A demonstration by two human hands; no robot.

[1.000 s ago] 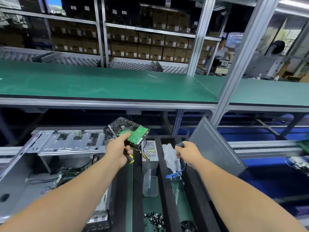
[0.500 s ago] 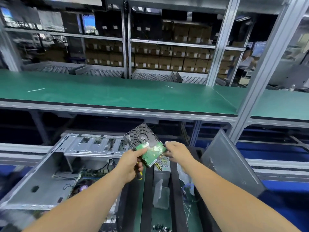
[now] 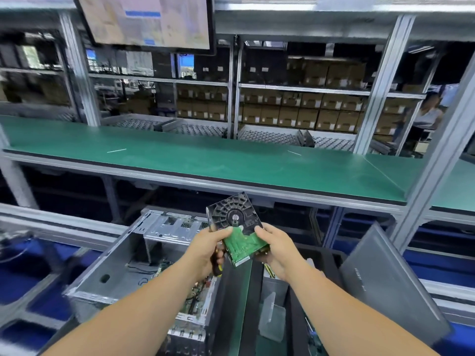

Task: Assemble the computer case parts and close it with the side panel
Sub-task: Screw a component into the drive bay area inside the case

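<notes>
Holding one hard drive [image 3: 235, 227] between them, two hands meet above the work area: the left hand [image 3: 208, 249] has its thumb laid over the drive's green circuit board and its fingers curled beneath, a grip clamped on the left edge, while the right hand [image 3: 276, 249] pinches the right edge with thumb on top. The drive is tilted, its black ribbed underside and circuit board facing up. A yellow-and-black tool handle [image 3: 218, 267] (only a short part shows) pokes out beneath the left palm, caught in that same hand.

Below and to the left lies one open computer case [image 3: 133, 268], grey metal, with wiring and a board visible inside. One grey side panel [image 3: 390, 283] leans at the right. Between them sit black trays [image 3: 295, 304] holding one small clear plastic box [image 3: 272, 317]. Behind runs one long green tabletop [image 3: 205, 160], and beyond it shelves of brown cartons [image 3: 295, 111], too many and too blurred to count.
</notes>
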